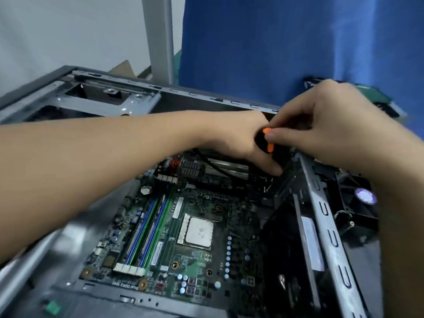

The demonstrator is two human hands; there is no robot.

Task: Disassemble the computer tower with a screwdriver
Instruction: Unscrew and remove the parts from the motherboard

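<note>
The computer tower (330, 226) lies open on its side, grey metal frame around a green motherboard (183, 255) with a bare CPU (199, 232) and blue and green memory slots (146, 230). A black and orange screwdriver (267, 141) stands over the board's far right corner. My right hand (321, 125) pinches its handle from above, thumb on the orange grip. My left hand (241, 138) reaches across the case and wraps the lower handle, its thumb pointing down toward the board. The screwdriver's tip and the screw are hidden behind my hands.
A black fan (358, 200) with a purple hub label sits outside the case at right. The drive cage (110, 97) occupies the far left of the case. A blue cloth (275, 42) hangs behind, beside a grey post (158, 37). Black cables (220, 166) cross the board's far edge.
</note>
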